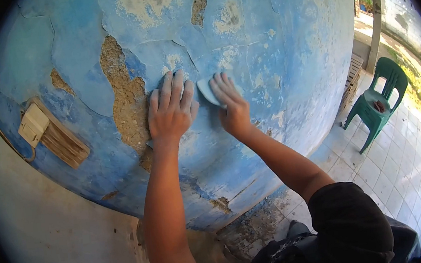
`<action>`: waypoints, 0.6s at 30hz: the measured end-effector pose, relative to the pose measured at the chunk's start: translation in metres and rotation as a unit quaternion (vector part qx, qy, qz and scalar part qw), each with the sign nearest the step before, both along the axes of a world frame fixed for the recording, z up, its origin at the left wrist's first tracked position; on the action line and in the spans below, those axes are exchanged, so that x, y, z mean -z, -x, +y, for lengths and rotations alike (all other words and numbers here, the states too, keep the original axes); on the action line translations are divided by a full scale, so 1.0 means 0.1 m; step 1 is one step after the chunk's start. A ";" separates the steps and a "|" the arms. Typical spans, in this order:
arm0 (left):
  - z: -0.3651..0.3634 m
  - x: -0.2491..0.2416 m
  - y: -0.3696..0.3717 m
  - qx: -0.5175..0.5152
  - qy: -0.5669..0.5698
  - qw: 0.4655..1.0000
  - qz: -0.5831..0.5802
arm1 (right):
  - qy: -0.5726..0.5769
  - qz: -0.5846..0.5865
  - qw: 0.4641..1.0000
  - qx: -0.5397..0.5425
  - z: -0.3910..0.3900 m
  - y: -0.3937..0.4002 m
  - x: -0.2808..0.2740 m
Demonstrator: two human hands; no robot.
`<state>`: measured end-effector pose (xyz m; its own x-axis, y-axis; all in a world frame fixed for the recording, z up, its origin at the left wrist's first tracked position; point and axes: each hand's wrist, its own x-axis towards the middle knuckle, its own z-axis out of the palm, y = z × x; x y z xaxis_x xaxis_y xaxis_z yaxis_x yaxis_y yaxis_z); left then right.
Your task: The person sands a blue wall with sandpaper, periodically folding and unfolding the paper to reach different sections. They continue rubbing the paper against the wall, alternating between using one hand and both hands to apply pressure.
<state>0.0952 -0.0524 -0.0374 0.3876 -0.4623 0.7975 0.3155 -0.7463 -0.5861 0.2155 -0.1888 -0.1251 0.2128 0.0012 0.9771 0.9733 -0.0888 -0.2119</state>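
Observation:
A blue wall with peeling paint fills the middle of the view. My left hand lies flat on it, fingers stretched upward and holding nothing. Close to its left side is a patch of bare brown rubble where the plaster is gone. My right hand is on a thin pale piece with a curved edge, held against the wall. Its fingers cover much of the piece, so its material is hard to tell. A crack runs down the plaster above and between both hands.
A switch box on a wooden board is fixed at the left. Debris lies at the wall's foot. A green plastic chair with small dark items stands on the tiled floor, near a post.

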 end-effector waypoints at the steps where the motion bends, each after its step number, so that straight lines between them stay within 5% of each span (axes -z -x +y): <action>1: 0.00 0.01 -0.01 0.004 -0.003 1.000 -0.005 | 0.057 -0.037 0.998 -0.006 -0.05 -0.03 0.08; 4: 0.00 0.03 -0.01 0.001 -0.001 1.000 -0.006 | 0.003 -0.059 0.998 0.019 -0.21 -0.43 -0.04; 8: 0.00 0.03 -0.01 -0.001 -0.001 1.000 -0.003 | -0.143 0.068 0.985 0.073 0.07 -0.32 -0.14; 10: -0.01 0.03 0.01 -0.009 -0.003 1.000 0.000 | -0.017 -0.008 0.999 -0.041 0.12 0.05 0.05; 13: 0.02 0.04 0.02 0.003 -0.011 1.000 0.017 | 0.098 -0.085 0.990 -0.056 -0.13 -0.17 0.09; 18: 0.03 0.04 -0.02 0.001 -0.021 1.000 0.006 | -0.117 0.035 0.990 0.068 -0.17 -0.56 -0.25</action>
